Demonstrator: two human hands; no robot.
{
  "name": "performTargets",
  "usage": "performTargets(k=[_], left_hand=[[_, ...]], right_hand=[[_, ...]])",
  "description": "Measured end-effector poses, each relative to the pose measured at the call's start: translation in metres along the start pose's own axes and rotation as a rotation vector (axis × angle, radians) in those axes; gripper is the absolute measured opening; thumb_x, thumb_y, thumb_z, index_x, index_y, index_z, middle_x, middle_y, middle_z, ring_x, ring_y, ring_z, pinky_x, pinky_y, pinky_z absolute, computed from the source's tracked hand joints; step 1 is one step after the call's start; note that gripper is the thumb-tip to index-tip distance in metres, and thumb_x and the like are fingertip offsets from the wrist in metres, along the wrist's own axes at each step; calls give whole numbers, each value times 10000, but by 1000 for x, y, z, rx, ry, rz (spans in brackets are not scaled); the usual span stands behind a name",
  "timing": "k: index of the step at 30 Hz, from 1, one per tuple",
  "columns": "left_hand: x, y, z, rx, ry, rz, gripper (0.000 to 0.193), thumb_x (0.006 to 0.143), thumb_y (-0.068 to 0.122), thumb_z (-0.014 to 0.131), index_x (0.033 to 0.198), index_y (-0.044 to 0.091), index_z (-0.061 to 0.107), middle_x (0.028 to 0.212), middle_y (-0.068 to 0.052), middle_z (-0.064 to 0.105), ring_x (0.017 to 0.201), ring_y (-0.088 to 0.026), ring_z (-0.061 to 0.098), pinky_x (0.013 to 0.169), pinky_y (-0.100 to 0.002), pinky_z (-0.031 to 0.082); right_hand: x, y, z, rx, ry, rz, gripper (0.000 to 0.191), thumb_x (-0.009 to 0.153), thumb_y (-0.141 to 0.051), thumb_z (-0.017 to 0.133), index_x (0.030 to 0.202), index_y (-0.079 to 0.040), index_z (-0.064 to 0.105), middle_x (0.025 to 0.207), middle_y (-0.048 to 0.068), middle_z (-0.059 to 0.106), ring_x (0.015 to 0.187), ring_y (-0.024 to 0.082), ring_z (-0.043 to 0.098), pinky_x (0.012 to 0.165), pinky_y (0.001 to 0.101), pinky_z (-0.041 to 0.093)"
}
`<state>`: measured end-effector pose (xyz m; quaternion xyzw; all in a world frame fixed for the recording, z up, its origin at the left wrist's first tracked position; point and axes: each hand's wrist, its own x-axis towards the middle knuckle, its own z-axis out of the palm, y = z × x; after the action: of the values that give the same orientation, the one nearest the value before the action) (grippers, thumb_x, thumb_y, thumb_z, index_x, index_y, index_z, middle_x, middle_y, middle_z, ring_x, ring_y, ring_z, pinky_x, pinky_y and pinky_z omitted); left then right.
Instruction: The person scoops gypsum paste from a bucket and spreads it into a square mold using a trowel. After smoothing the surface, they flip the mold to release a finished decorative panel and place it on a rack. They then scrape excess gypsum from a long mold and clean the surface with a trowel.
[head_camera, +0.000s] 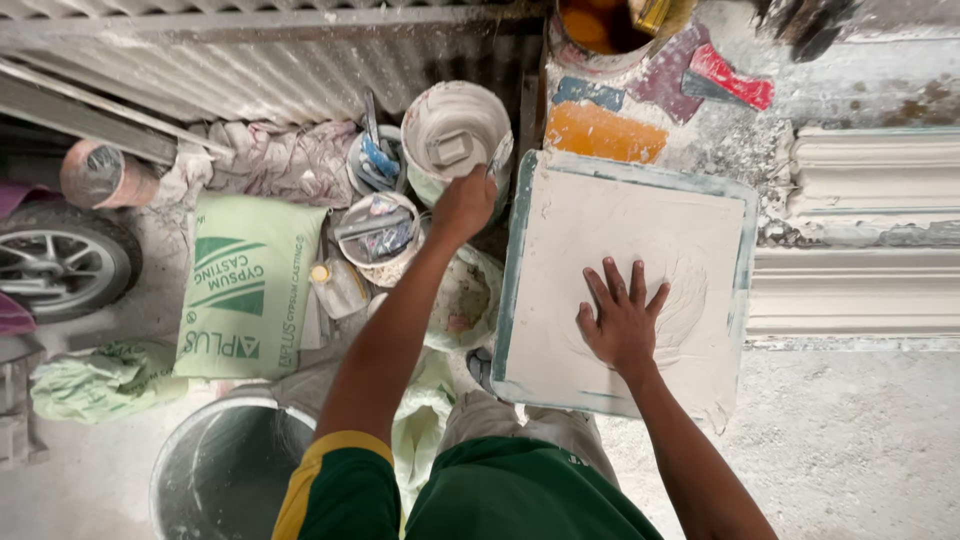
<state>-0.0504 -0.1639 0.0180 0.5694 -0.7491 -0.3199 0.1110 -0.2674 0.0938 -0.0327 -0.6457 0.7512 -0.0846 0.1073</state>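
Head view: the right hand (622, 322) lies flat, fingers spread, on the wet plaster of a square mould (625, 280) on the bench (850, 440), well inside its blue rim. Bare plaster lies open above and left of that hand. The left hand (463, 207) is closed around a thin tool at the rim of a white bucket (455, 135) beside the mould. Small tubs of tools (375, 230), a green sack (245, 285) and a grey bucket (225, 470) crowd the left side; white mouldings (870, 235) border the right.

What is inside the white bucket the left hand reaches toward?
Inside the white bucket a small pale square block rests on plaster-coated walls. The left hand covers the near rim, hiding whatever lies beneath it.
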Motion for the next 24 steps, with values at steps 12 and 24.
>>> performTargets(k=[12,24], left_hand=[[-44,19,58,-581,-32,-256,472,857,441,792,938,-15,703,770,-112,720,598,-229,643,544,-403,502],[-46,52,64,-696,-48,-286,338,936,341,732,934,9,670,691,-72,649,494,-166,574,429,-365,463]], right_hand=[[-24,19,-4,132,-8,-20,591,956,-415,538,1506,-201,498,1638,95,330,1517,430,154,1160,710,81],[-240,87,-6,1283,186,1063,654,979,-519,506,1410,-37,406,1335,239,545,1216,344,567,1042,506,479]])
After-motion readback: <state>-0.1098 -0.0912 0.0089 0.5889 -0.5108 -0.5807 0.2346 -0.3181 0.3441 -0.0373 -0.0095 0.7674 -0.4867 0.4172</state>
